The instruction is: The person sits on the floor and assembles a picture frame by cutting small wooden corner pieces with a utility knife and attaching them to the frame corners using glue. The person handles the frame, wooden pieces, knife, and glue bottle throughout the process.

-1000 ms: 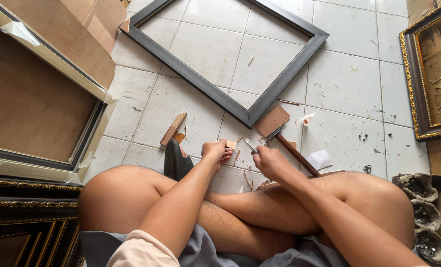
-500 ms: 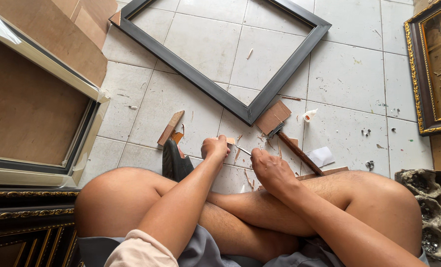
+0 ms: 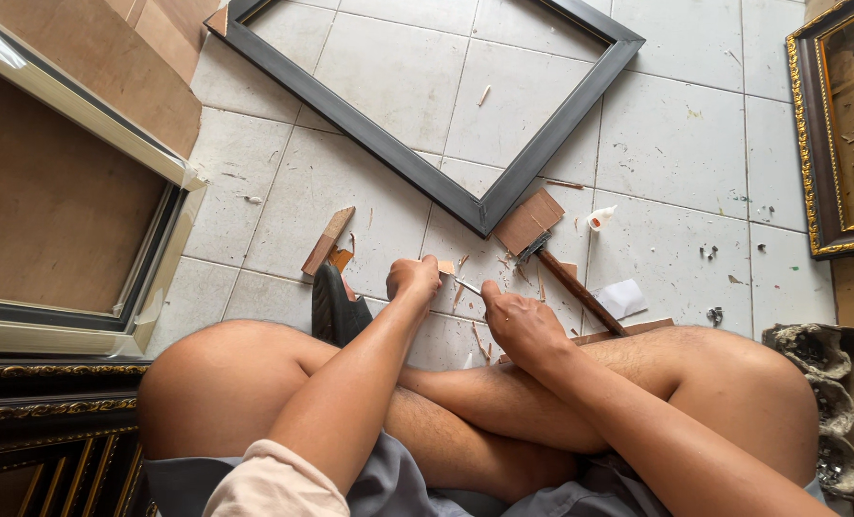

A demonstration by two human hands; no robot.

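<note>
While sitting cross-legged on the tiled floor [image 3: 695,144], the person is pinching a small wood chip [image 3: 445,267] in the clenched left hand [image 3: 413,279], low over the tiles. The right hand [image 3: 520,323] is grasping a thin blade [image 3: 468,285] against it. A hammer [image 3: 566,280] is lying just beside, a dark frame [image 3: 465,196] beyond.

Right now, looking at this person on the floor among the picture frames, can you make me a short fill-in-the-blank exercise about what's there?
1. The left hand pinches a small piece of ____.
2. The right hand holds a thin blade against that piece, above a floor of white ____.
3. The hammer lies on the floor at a corner of the dark, empty ____.

Missing words: wood; tiles; frame
</note>
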